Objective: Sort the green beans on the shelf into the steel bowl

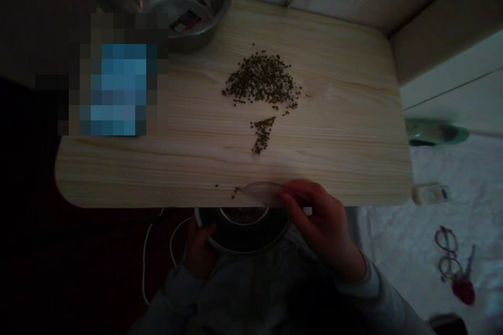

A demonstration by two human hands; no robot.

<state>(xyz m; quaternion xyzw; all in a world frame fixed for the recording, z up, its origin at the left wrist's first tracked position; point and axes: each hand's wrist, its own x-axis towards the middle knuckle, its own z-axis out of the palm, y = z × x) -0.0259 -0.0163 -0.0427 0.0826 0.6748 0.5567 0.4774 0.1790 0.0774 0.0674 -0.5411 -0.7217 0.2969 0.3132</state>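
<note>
Head view: right hand (324,220) at lower center, fingers pinching a thin clear piece (261,192) at the table's (349,141) near edge, a few stray grains (236,190) right by its tip! Left hand (201,251), lower left of center, grips a dark round pan (247,238), thumb over the rim. Main grain pile (261,79) upper center, smaller patch (262,135) just below.

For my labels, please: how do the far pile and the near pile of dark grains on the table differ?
The far pile is large; the near pile is much smaller. The far pile spreads wide from side to side; the near pile is narrow. Both are loose dark grains on the table.
</note>
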